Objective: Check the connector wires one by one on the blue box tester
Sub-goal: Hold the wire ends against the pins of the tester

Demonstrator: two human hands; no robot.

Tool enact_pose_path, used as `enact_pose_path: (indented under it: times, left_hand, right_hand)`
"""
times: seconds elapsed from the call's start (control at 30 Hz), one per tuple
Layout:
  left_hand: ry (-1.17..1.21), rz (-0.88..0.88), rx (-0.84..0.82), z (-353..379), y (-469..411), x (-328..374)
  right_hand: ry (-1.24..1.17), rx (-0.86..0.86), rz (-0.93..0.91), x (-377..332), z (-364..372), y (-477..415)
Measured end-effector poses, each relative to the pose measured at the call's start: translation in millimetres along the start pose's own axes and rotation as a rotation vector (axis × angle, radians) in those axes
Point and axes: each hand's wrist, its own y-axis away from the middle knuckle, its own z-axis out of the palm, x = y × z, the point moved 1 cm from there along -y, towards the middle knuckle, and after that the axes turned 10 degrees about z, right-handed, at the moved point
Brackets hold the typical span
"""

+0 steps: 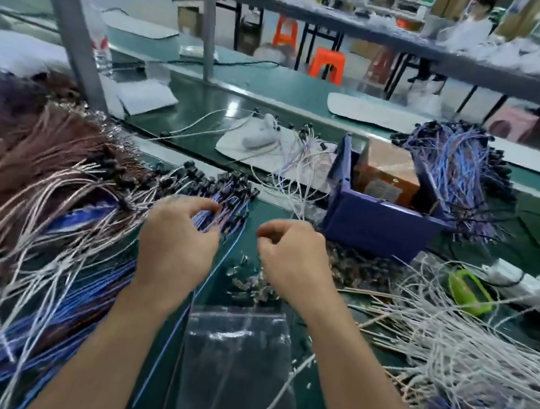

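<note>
head view: one blue box tester (379, 224); left hand (176, 243) pinches wires (231, 211).

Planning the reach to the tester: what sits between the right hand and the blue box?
Head view: a heap of small dark connectors lies between the right hand and the blue box.
</note>
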Motion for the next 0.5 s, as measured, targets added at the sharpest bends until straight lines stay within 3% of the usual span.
enact_pose_path:
  times: [0.23,0.37,0.5]
  left_hand:
    - [-0.18,-0.116,-0.246,5.4,-29.7,-22.4]
    - [-0.086,-0.123,-0.202,10.8,-31.3,-30.4]
    - [0.036,-0.063,-0.127,14.0,-23.1,-36.6]
  right_hand:
    - [0.197,-0.101,0.07,-31.4,33.6,-51.3]
    - [0.438,-0.204,0.006,-38.9,45.9,-62.1]
    - [0.472,-0.216,0.032,-31.7,46.8,-64.4]
